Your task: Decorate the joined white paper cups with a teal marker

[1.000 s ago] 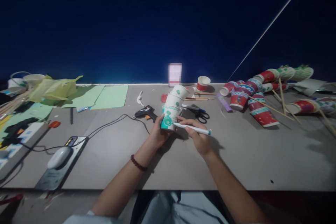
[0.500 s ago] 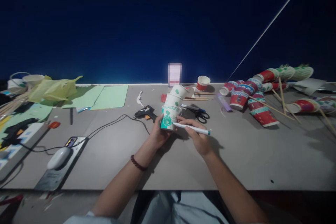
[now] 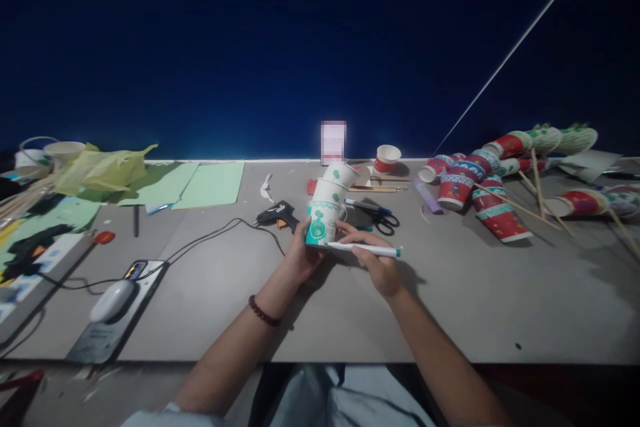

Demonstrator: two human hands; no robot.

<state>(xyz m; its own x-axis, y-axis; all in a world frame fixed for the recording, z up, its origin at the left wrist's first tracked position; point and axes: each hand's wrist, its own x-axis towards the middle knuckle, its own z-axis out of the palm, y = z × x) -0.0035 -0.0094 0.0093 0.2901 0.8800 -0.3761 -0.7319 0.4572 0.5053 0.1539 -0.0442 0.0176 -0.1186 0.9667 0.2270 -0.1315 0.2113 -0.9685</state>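
My left hand (image 3: 301, 255) is wrapped round the lower end of a chain of joined white paper cups (image 3: 326, 213), which leans away from me. Green marker colouring and a round pattern cover part of the lowest cup. In my right hand (image 3: 383, 263) is a white marker pen (image 3: 367, 249) with a green end, its tip touching the lowest cup near its bottom edge. Left of the cups lies a black glue gun (image 3: 277, 213), and to their right are black scissors (image 3: 384, 220). Some fingers of my left hand are hidden behind the cups.
At the right lie several decorated red cup chains (image 3: 503, 213) with wooden sticks. A single red paper cup (image 3: 387, 160) stands at the back. On the left are green paper sheets (image 3: 210, 185), a yellow plastic bag (image 3: 107, 172), a power strip (image 3: 47, 280), and a phone (image 3: 95, 340) bearing a white case (image 3: 113, 300).
The marker's tip has moved slightly down and left on the lowest cup, towards its bottom edge. My left hand and the cups have stayed almost still.
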